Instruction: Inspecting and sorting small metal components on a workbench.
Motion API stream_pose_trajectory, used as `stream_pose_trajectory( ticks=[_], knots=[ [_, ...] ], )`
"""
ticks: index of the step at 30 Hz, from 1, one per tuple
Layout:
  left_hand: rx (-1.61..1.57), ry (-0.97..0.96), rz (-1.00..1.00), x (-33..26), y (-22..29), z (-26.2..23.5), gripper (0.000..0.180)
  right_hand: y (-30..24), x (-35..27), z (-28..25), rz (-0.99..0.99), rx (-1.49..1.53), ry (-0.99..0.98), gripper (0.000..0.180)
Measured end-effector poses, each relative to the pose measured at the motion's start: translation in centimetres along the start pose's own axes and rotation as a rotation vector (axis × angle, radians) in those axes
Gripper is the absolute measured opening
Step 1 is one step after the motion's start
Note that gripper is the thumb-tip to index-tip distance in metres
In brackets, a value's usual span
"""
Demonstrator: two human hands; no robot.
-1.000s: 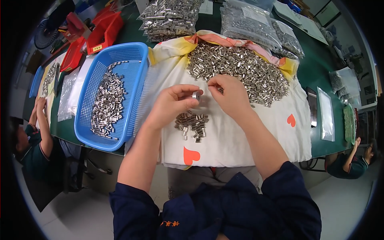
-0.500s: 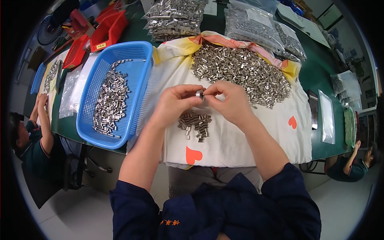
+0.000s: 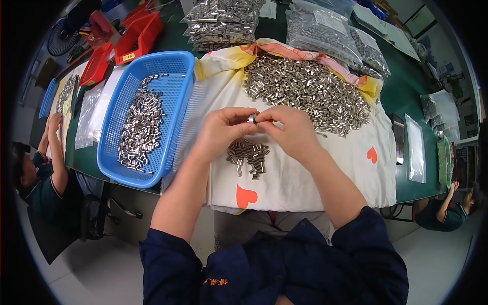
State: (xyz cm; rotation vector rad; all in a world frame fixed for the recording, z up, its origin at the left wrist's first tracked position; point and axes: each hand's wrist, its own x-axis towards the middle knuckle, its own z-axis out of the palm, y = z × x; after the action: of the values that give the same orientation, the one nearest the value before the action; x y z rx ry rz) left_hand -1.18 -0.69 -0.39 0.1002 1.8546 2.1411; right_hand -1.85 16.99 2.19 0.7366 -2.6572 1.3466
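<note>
Between thumb and fingers, my left hand (image 3: 223, 128) pinches a small round metal piece (image 3: 252, 118), raised over the cloth. My right hand (image 3: 290, 128) meets it from the other side, thumb and forefinger closed together at the piece; whether they hold a part of their own is hidden. Just below the hands, a small pile of short metal sleeves (image 3: 249, 156) lies on the white cloth (image 3: 284, 183). Beyond them spreads a large heap of similar metal sleeves (image 3: 305, 91).
A blue plastic basket (image 3: 104, 137) with many sleeves stands at the left. Red bins (image 3: 137, 40) are behind it. Bags of metal parts (image 3: 218, 25) and more clear bags (image 3: 320, 33) line the back. A dark phone (image 3: 398, 137) lies at the right. Co-workers sit on both sides.
My right fingers have shifted slightly at the metal piece, and the right hand has turned a little. My left hand stays nearly in place.
</note>
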Motion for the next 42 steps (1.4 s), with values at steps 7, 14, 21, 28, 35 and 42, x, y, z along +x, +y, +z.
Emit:
stream_pose_trajectory(
  ticks=[7, 14, 21, 28, 35, 42],
  knots=[
    [0.045, -0.071, 0.017, -0.3, 0.1, 0.1, 0.030, 0.6, 0.9, -1.5, 0.184, 0.149, -0.158, 0.014],
    [0.211, -0.191, -0.052, -0.4, 0.2, 0.4, 0.027, 3.0, 0.8, -1.4, 0.013, -0.493, -0.027, 0.008],
    [0.064, -0.148, -0.070, -0.2, 0.6, 0.3, 0.031, 3.7, 0.2, -0.4, -0.004, -0.520, -0.018, 0.005],
    [0.046, -0.155, -0.023, -0.1, 0.3, -0.1, 0.030, 3.5, 0.4, -0.3, -0.061, -0.463, -0.008, 0.006],
    [-0.059, -0.127, 0.006, 0.2, 0.2, -0.2, 0.032, 2.3, 0.6, 0.2, -0.039, -0.438, 0.064, 0.006],
    [-0.174, -0.096, 0.001, 0.1, -0.3, -0.8, 0.032, 0.4, 0.3, 0.1, 0.190, 0.315, -0.088, 0.009]
  ],
)
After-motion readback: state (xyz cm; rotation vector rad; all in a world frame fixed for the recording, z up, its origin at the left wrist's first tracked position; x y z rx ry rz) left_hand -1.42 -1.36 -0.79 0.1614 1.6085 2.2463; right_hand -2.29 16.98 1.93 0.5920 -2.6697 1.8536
